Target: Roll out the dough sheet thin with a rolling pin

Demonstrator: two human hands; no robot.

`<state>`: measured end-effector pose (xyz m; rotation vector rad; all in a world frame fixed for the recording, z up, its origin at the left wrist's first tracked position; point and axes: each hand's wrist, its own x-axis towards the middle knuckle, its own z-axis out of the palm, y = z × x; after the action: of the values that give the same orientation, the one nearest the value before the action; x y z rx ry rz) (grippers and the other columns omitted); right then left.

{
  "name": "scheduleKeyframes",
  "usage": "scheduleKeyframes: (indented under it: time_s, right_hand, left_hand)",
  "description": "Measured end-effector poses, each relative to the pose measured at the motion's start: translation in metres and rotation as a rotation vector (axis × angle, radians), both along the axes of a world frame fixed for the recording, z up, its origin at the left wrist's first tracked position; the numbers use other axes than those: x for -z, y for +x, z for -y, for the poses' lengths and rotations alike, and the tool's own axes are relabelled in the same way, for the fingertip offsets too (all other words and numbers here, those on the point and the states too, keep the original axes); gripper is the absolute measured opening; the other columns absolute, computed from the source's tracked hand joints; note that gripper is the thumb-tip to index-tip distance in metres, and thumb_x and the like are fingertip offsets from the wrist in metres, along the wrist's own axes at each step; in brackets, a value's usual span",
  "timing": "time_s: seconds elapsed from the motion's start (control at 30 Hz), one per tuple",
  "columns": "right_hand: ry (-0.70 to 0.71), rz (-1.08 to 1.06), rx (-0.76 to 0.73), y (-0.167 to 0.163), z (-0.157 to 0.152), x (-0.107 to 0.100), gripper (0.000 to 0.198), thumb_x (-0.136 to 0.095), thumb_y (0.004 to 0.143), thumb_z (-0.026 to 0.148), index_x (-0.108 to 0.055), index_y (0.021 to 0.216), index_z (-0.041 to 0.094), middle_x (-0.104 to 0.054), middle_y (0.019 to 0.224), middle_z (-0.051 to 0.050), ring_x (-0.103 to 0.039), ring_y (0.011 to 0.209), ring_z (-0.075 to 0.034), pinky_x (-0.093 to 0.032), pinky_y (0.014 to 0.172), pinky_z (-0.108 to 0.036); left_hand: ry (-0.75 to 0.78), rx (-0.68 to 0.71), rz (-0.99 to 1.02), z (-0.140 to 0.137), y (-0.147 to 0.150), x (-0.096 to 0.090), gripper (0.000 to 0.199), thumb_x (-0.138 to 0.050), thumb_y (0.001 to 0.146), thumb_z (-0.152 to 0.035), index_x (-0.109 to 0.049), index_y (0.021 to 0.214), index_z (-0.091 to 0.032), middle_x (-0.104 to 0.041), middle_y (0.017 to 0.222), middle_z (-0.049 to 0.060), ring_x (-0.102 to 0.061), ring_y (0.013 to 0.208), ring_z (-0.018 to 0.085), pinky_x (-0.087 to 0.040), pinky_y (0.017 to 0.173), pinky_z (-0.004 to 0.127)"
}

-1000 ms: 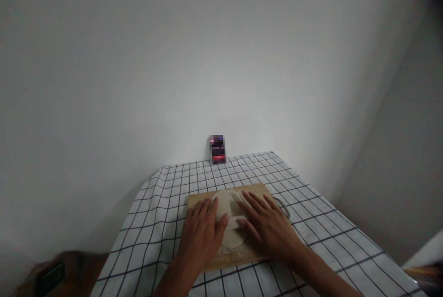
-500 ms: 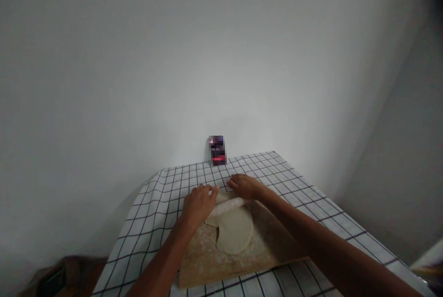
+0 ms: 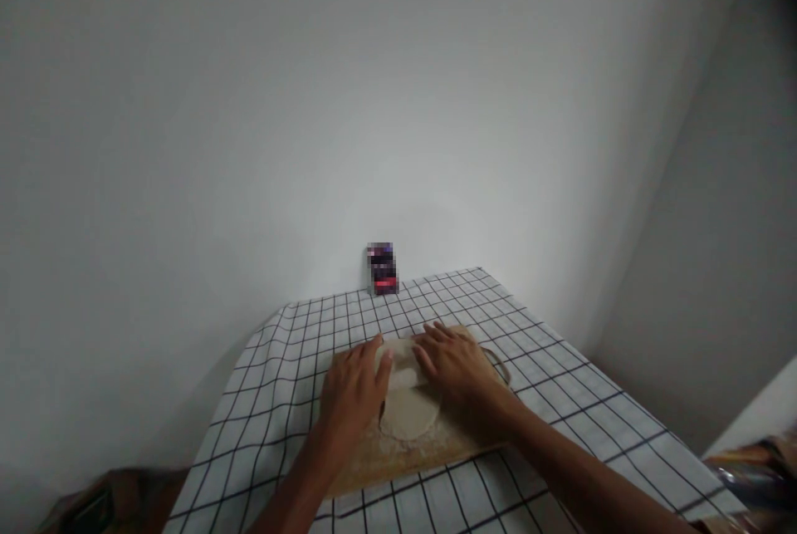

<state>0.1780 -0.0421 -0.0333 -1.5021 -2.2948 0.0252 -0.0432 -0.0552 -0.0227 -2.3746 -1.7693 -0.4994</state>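
A thin sheet of pale dough [image 3: 411, 416] lies on a wooden board [image 3: 374, 472] dusted with flour. Across the dough runs a whitish rolling pin [image 3: 406, 378]; only its middle shows, and its ends are hidden under my hands. My left hand [image 3: 356, 380] rests on the pin's left end, fingers stretched forward and thumb apart. On the right end lies my right hand [image 3: 457, 361], palm down with its fingers extended and spread. More dough is visible beyond the pin, between the two hands.
A white tablecloth with black checks [image 3: 548, 376] covers the table. A small dark, blurred-out package [image 3: 383, 268] stands at the back against the white wall [image 3: 398, 102]. A loop [image 3: 500, 366] sticks out at the board's right. Brown items [image 3: 118, 497] are low left.
Both hands have come nearer with the rolling pin, which now crosses the dough lower down. The fingers have straightened from a more curled pose. The view has shifted slightly.
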Motion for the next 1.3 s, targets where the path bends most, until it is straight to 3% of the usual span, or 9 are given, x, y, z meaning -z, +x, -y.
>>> scheduleKeyframes:
  time_s: [0.1,0.2,0.3,0.47,0.57,0.73,0.83,1.03,1.3]
  right_hand:
    - [0.035,-0.025,0.074,-0.001,0.040,0.025,0.057,-0.035,0.112,0.046,-0.067,0.151,0.020,-0.059,0.163,-0.017,-0.050,0.156,-0.037,-0.040,0.130,-0.059]
    - [0.125,-0.088,0.071,0.002,0.072,0.047,0.063,-0.041,0.109,0.052,-0.045,0.170,0.034,-0.050,0.171,-0.007,-0.040,0.162,-0.036,-0.038,0.132,-0.066]
    - [0.157,-0.105,0.005,0.007,0.078,0.049,0.067,-0.044,0.109,0.055,-0.036,0.173,0.039,-0.046,0.173,-0.003,-0.037,0.163,-0.032,-0.038,0.132,-0.064]
    - [0.047,-0.057,-0.056,0.008,0.030,0.012,0.059,-0.040,0.113,0.054,-0.062,0.157,0.020,-0.049,0.170,-0.016,-0.045,0.160,-0.035,-0.039,0.130,-0.059]
    - [-0.053,-0.036,-0.045,0.002,-0.011,-0.009,0.061,-0.033,0.115,0.056,-0.071,0.145,0.018,-0.057,0.164,-0.018,-0.047,0.158,-0.033,-0.040,0.127,-0.052]
    - [-0.163,-0.051,0.004,-0.009,-0.063,-0.029,0.078,-0.016,0.115,0.063,-0.077,0.126,0.016,-0.078,0.136,-0.017,-0.074,0.123,-0.028,-0.052,0.101,-0.036]
    - [-0.161,-0.043,0.012,-0.013,-0.081,-0.036,0.084,-0.012,0.115,0.063,-0.078,0.110,0.012,-0.083,0.112,-0.017,-0.077,0.103,-0.025,-0.049,0.089,-0.032]
    - [-0.133,-0.013,0.014,-0.022,-0.106,-0.038,0.084,-0.012,0.118,0.060,-0.079,0.107,0.010,-0.083,0.110,-0.017,-0.075,0.103,-0.024,-0.045,0.088,-0.029]
    - [-0.150,-0.010,0.001,-0.020,-0.113,-0.029,0.066,-0.031,0.118,0.051,-0.080,0.103,0.010,-0.084,0.104,-0.016,-0.075,0.097,-0.021,-0.045,0.085,-0.028]
  left_hand:
    - [0.085,0.054,-0.004,0.034,-0.005,0.021,0.050,-0.035,0.116,-0.043,-0.064,0.151,-0.024,-0.070,0.152,0.010,-0.066,0.140,0.030,-0.052,0.120,0.050]
    - [0.165,0.131,-0.020,0.061,-0.013,0.040,0.055,-0.034,0.115,-0.046,-0.058,0.158,-0.022,-0.061,0.163,0.011,-0.056,0.151,0.032,-0.042,0.129,0.059]
    - [0.153,0.164,-0.034,0.067,-0.018,0.045,0.058,-0.035,0.115,-0.049,-0.054,0.161,-0.020,-0.059,0.164,0.012,-0.055,0.152,0.032,-0.041,0.130,0.059]
    - [0.064,0.060,-0.054,0.032,-0.008,0.023,0.055,-0.041,0.114,-0.049,-0.060,0.157,-0.019,-0.057,0.165,0.015,-0.052,0.155,0.037,-0.039,0.129,0.063]
    - [-0.001,-0.016,-0.067,0.001,-0.002,0.005,0.049,-0.045,0.114,-0.045,-0.064,0.152,-0.022,-0.058,0.164,0.015,-0.051,0.155,0.038,-0.038,0.128,0.064]
    - [-0.111,-0.028,-0.070,-0.045,0.001,-0.021,0.045,-0.037,0.116,-0.039,-0.077,0.126,-0.021,-0.077,0.139,0.014,-0.066,0.137,0.030,-0.050,0.115,0.043]
    - [-0.146,-0.089,-0.031,-0.065,0.000,-0.028,0.051,-0.032,0.117,-0.043,-0.077,0.122,-0.020,-0.079,0.133,0.013,-0.071,0.127,0.027,-0.053,0.105,0.037]
    - [-0.226,-0.175,-0.026,-0.086,-0.005,-0.026,0.062,-0.027,0.116,-0.050,-0.080,0.110,-0.017,-0.083,0.118,0.016,-0.077,0.114,0.030,-0.056,0.095,0.040]
    - [-0.234,-0.173,-0.044,-0.078,-0.002,-0.026,0.059,-0.030,0.116,-0.048,-0.080,0.112,-0.017,-0.082,0.119,0.017,-0.077,0.115,0.030,-0.055,0.096,0.038]
